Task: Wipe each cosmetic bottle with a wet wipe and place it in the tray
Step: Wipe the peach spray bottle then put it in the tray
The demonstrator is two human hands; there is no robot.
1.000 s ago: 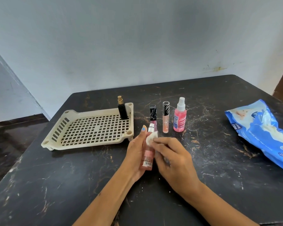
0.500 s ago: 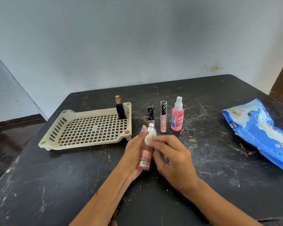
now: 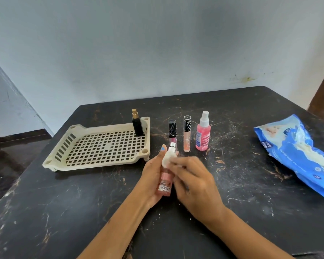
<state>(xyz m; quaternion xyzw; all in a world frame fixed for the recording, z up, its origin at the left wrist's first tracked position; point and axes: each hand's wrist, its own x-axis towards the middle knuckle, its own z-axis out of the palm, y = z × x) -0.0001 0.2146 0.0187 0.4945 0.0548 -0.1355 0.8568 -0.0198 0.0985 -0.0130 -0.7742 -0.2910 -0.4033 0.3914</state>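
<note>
Where the table [image 3: 67,212] meets its left side, you have the cream tray [image 3: 67,141] with its slotted floor, and a black bottle [image 3: 137,125] with a gold top stands upright in the tray's far right corner. Just right of the tray, your left hand [image 3: 153,181] grips a pink bottle [image 3: 165,181], fingers curled behind it, thumb up along its left side with a blue nail showing. You hold that bottle near upright above the table, barcode label facing you near its base and silver neck at the top. Your right hand [image 3: 194,186] pinches a small white wipe [image 3: 167,157] against the bottle's upper part, just under the neck; the fingertips are blurred, so you cannot read how they lie on it. Behind your hands, three more bottles stand upright in a row on the table: a black-capped tube [image 3: 172,131] partly hidden by the pink bottle's neck, a peach gloss tube [image 3: 186,136] with a black-and-white cap, then a pink spray bottle [image 3: 203,133] with a white nozzle. Well apart on the far right, the blue wipe pack [image 3: 295,152] lies flat on the table, reaching the frame's edge.
</note>
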